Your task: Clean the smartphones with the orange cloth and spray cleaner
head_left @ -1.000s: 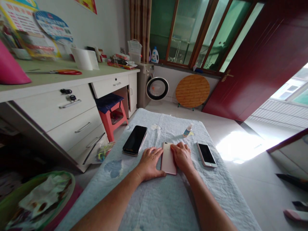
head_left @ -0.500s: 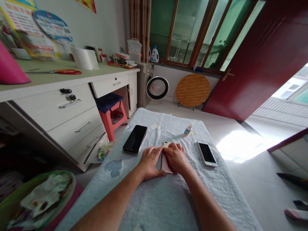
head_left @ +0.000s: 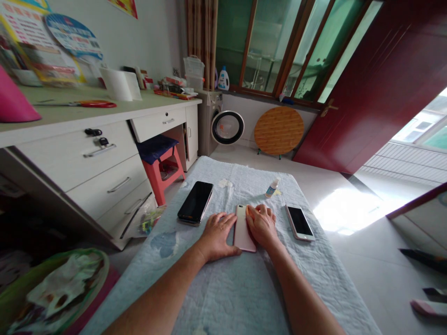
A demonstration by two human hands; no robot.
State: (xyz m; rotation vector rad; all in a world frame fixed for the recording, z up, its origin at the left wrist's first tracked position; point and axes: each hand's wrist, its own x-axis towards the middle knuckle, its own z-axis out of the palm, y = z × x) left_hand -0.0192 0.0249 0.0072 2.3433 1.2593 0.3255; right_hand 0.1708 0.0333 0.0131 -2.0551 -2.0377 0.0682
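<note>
A pink phone (head_left: 243, 237) lies back side up on the light blue quilted cloth, its camera at the far end. My left hand (head_left: 217, 235) rests flat beside it, fingers stretched out, fingertips at the phone's left edge and thumb near its lower corner. My right hand (head_left: 261, 225) is closed over the phone's right edge, pressing a small orange cloth (head_left: 248, 212) against the back; most of this cloth is hidden under the fingers. A black-screened phone (head_left: 196, 201) lies to the left, and a white-framed phone (head_left: 299, 222) to the right. Beyond stands a small spray bottle (head_left: 272, 188).
The blue quilted cloth (head_left: 223, 288) covers the table. On the left are a white desk with drawers (head_left: 104, 163), a red stool (head_left: 159, 179) and a waste bin (head_left: 101, 284). A washing machine (head_left: 206, 121) with its door open and a round wooden board (head_left: 278, 130) stand behind.
My right hand has slid to the right with the orange cloth, off the middle of the phone to its right edge, uncovering more of the back. My left hand stays put.
</note>
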